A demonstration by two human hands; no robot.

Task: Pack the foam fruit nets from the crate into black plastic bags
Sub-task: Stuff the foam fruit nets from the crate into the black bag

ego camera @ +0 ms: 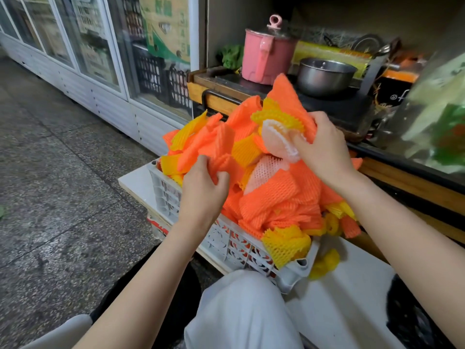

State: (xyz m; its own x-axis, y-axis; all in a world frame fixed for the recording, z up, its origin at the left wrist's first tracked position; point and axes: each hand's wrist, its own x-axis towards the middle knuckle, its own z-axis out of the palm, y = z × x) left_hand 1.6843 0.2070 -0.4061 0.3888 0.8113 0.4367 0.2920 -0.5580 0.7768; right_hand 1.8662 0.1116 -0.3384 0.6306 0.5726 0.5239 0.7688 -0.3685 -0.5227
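Knees in pale grey trousers sit lowest in frame, pushed up against a flat white surface. On it stands a white perforated plastic crate, heaped over the rim with orange, yellow and pale pink foam mesh fruit nets.

Left hand is at the near-left side of the heap — grip clenched round a fold of orange nets. Right hand is at the far-right side, raised above the heap — grip grasping a mixed bunch: a pale pink net, a yellow one, orange behind.

One loose yellow net lies outside the crate on the surface, touching its near-right corner. Crumpled black plastic bag lies at near right, partly hidden by the right forearm.

Far side: a pink lidded metal pot and a round steel bowl stand side by side on a dark cooktop. White glass-door cabinets run along the far left, with speckled grey stone floor left of the crate.
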